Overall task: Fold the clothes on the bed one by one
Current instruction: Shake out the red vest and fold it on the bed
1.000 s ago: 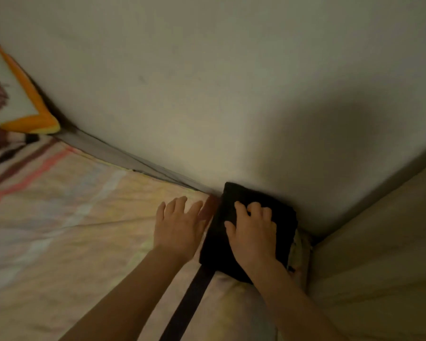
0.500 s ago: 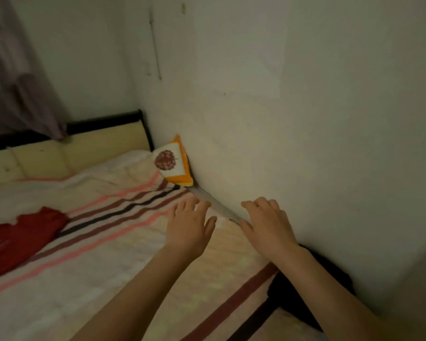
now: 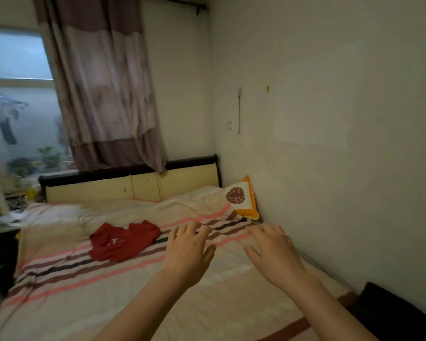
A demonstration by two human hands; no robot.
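— Both hands — left (image 3: pixel 188 254), right (image 3: pixel 276 257) — hover empty, fingers spread, mid-frame over the striped bed (image 3: pixel 84 303).
— Clothes?
— Red shirt (image 3: pixel 123 239) crumpled centre-left; black folded garment (image 3: pixel 394 313) lower right.

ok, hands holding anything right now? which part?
Nothing held. The left hand and right hand are both open above the bed, fingers spread, apart from the red garment.

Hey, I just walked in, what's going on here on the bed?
A person is folding clothes on the striped bedsheet. Both hands are empty: the left hand and right hand hover open over the sheet, fingers spread. A folded black garment sits in the corner by the wall. A crumpled red shirt, not yet folded, lies ahead to the left, probably next.
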